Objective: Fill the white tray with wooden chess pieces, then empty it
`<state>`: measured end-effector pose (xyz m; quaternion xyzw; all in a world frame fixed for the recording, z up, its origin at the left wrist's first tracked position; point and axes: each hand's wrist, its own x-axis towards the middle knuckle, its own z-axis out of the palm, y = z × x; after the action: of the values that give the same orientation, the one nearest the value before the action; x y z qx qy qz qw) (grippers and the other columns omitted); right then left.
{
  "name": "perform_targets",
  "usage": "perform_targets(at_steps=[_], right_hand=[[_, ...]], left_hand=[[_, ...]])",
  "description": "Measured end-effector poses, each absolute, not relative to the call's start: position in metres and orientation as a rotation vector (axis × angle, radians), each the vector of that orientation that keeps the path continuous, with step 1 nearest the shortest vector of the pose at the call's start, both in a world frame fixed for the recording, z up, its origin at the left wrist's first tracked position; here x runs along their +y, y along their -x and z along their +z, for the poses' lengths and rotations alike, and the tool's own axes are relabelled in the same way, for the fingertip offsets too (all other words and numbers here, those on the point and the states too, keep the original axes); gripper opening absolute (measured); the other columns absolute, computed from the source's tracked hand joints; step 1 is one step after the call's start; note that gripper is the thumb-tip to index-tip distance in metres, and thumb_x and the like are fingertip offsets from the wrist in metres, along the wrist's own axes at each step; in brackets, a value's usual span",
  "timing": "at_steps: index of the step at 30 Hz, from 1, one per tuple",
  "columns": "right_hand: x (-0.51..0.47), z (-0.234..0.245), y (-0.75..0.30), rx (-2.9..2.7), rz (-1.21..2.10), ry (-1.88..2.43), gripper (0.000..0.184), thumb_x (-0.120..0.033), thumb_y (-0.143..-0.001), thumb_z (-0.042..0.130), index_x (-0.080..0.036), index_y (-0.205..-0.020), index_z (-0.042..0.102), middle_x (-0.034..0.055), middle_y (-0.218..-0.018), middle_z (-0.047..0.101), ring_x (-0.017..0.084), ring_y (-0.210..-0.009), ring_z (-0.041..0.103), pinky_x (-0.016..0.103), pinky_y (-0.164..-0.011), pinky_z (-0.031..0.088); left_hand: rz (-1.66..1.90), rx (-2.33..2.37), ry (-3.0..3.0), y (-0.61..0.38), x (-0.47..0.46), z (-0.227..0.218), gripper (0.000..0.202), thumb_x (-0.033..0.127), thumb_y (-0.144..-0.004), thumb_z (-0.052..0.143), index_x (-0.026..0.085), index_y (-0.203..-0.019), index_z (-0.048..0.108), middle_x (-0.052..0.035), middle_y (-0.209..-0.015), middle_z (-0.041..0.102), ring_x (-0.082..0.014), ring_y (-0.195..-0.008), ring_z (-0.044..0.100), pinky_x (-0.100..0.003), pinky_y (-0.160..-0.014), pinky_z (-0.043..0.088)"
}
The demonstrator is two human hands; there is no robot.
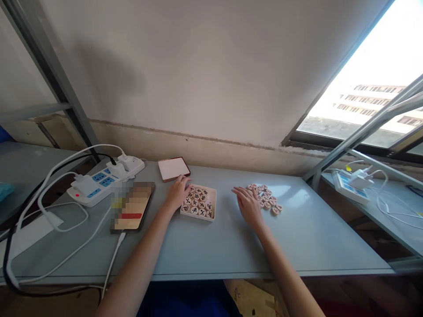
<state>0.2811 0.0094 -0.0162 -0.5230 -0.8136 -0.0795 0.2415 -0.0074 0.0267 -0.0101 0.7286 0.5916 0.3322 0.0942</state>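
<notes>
A small square box [211,215] holding several round wooden chess pieces sits on the grey table [205,251]. My left hand [177,192] rests against the box's left edge, fingers curved around its far corner. A loose cluster of several round wooden pieces [268,200] lies to the right. My right hand [247,205] lies flat on the table with fingers stretched out, touching the left side of that cluster. Neither hand lifts a piece.
The box lid [173,169] lies behind the box. A phone [132,207] on a white cable lies left of it, with a white power strip [105,179] and cords beyond. A wall runs along the back. Another power strip [350,185] sits on the right-hand shelf by the window.
</notes>
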Motion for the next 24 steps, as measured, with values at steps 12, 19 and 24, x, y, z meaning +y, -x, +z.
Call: perform_targets(at_steps=[12,19,24], right_hand=[[-0.036,0.001,-0.217,-2.425,0.068,1.301,0.025,-0.032,-0.091,0.045,-0.028,-0.109,0.063,0.0043,-0.108,0.064,0.020,-0.107,0.053,0.052,-0.106,0.021],[-0.035,0.004,-0.206,-2.433,0.064,1.497,0.029,-0.018,-0.087,0.045,-0.025,-0.110,0.062,0.0058,-0.111,0.064,0.022,-0.107,0.054,0.051,-0.103,0.022],[-0.028,0.015,-0.197,-2.530,0.081,1.608,0.035,-0.007,-0.077,0.048,-0.023,-0.104,0.064,0.0076,-0.096,0.068,0.022,-0.099,0.057,0.044,-0.097,0.027]], left_hand=[[1.110,2.623,-1.412,0.094,-0.159,-0.034,0.114,0.067,-0.060,0.059,0.004,-0.141,0.011,-0.0222,-0.114,0.054,-0.0382,-0.099,0.056,-0.047,-0.073,0.049],[0.837,2.812,-1.486,0.082,-0.136,-0.028,0.109,0.065,-0.066,0.053,0.000,-0.141,0.008,-0.0270,-0.115,0.054,-0.0445,-0.108,0.049,-0.052,-0.082,0.043],[0.807,2.726,-1.550,0.116,-0.112,-0.042,0.101,0.064,-0.071,0.047,0.004,-0.141,0.006,-0.0253,-0.117,0.053,-0.0410,-0.102,0.054,-0.048,-0.076,0.046]])
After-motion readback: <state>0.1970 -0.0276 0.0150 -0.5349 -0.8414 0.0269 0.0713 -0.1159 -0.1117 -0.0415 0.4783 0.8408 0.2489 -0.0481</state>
